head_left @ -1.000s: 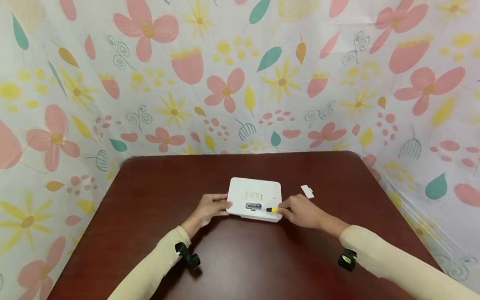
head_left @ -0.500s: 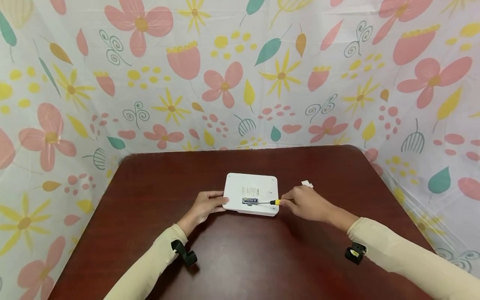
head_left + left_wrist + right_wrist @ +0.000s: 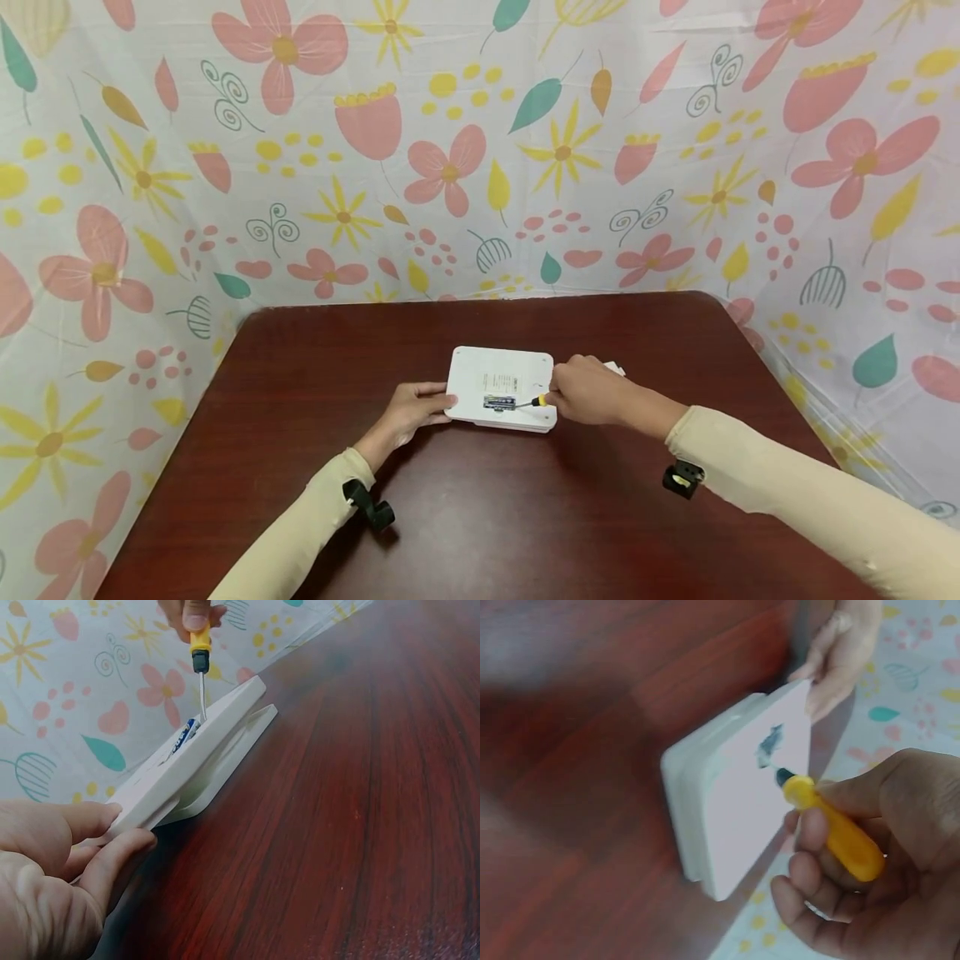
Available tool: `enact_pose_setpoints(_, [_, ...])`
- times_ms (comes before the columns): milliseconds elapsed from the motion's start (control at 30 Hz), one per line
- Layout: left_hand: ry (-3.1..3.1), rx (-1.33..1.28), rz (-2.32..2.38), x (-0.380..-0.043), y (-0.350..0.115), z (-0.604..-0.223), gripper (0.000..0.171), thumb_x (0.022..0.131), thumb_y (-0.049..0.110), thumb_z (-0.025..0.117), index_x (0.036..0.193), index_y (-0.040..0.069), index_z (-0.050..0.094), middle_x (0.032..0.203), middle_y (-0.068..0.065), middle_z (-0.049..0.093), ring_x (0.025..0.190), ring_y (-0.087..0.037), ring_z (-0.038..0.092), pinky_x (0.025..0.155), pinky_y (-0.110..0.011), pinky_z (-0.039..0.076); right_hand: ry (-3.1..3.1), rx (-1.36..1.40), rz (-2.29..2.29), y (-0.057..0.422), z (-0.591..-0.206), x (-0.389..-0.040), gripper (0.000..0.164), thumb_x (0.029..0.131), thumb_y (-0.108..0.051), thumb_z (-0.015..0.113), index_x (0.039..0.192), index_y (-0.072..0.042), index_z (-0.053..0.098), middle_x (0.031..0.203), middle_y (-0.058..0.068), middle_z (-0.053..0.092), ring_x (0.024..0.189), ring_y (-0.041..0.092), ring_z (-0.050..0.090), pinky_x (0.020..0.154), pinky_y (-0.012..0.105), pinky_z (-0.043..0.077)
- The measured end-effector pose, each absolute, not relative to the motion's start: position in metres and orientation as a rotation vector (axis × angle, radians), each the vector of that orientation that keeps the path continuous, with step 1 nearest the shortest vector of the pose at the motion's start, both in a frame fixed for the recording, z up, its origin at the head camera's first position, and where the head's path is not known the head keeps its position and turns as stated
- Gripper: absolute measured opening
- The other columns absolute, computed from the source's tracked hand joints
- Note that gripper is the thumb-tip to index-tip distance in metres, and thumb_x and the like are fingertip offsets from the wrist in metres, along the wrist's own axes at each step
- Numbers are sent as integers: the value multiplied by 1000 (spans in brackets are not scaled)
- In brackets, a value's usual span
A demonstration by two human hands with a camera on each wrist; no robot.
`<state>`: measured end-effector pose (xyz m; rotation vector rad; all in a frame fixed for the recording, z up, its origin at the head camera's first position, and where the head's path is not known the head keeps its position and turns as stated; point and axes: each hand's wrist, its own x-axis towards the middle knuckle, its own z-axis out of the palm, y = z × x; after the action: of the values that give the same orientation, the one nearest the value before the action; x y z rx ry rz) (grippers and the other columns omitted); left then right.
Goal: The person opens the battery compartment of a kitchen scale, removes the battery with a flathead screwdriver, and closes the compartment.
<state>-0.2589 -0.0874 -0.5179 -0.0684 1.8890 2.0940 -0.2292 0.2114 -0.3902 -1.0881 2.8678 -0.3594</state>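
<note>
Between the left grip [image 3: 410, 410], pinching its edge, and the right grip [image 3: 592, 392], holding a yellow screwdriver [image 3: 846, 841], sat a white box [image 3: 501, 380].

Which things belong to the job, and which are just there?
Job:
flat white plastic device in left hand
blue cylindrical battery inside
yellow-handled screwdriver in right hand
small white plastic piece, possibly its cover

Surroundings:
dark-red wooden table
white floral curtain
black wrist straps
</note>
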Motion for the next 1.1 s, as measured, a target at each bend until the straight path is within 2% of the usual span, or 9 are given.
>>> enact_pose_setpoints(200, [1873,-60,2103,-258,-87,-519,41,89,-9,71,127,-20,59,103,-22,72,81,-20,72,76,-35,65,2817,-1025,-89,190,-375,-231,28,93,-12,72,68,-8,59,56,-2,47,52,13,43,51,25,40])
enact_pose_setpoints(333, [1871,-55,2103,-257,-87,-519,42,89,-9,72,126,-21,59,103,-24,72,80,-20,72,74,-35,65,2788,-1020,60,179,-373,-230,21,93,-11,69,75,-6,59,61,1,47,55,17,48,54,28,45])
enact_pose_setpoints(533, [1888,-39,2098,-257,-86,-517,41,89,-9,71,126,-21,59,105,-25,72,79,-18,71,73,-33,65,2796,-1154,265,171,-374,-224,16,85,-6,68,72,-7,58,61,1,51,63,22,53,61,35,53])
enact_pose_setpoints(733, [1895,-47,2086,-258,-87,-516,42,89,-9,72,126,-22,58,104,-24,72,78,-18,71,73,-32,65,2818,-974,-46,181,-376,-232,24,92,-9,69,70,-7,59,60,2,53,56,16,49,56,30,48])
enact_pose_setpoints(833, [1898,-50,2086,-256,-87,-514,41,89,-9,72,126,-22,58,105,-25,71,78,-18,71,72,-31,65,2856,-1013,-223,193,-382,-235,41,91,-9,73,55,-14,52,50,-8,42,49,7,36,47,22,34])
enact_pose_setpoints(933, [1888,-52,2092,-256,-86,-513,41,90,-9,72,126,-21,59,105,-25,71,78,-17,71,72,-30,65,2888,-1079,-358,207,-391,-235,53,90,-9,74,49,-19,43,49,-15,27,49,3,23,47,18,21])
enact_pose_setpoints(1000, [1880,-56,2096,-256,-85,-513,41,90,-9,72,127,-21,58,105,-25,72,78,-17,71,72,-30,64,2889,-1084,-431,216,-399,-233,50,92,-9,74,50,-20,48,51,-16,23,49,1,21,48,18,19])
enact_pose_setpoints(1100, [1881,-59,2092,-257,-85,-514,41,90,-9,71,127,-21,59,103,-24,72,78,-17,71,72,-29,64,2874,-1059,-504,228,-409,-231,31,95,-10,71,64,-15,69,53,-15,34,48,1,26,47,17,26])
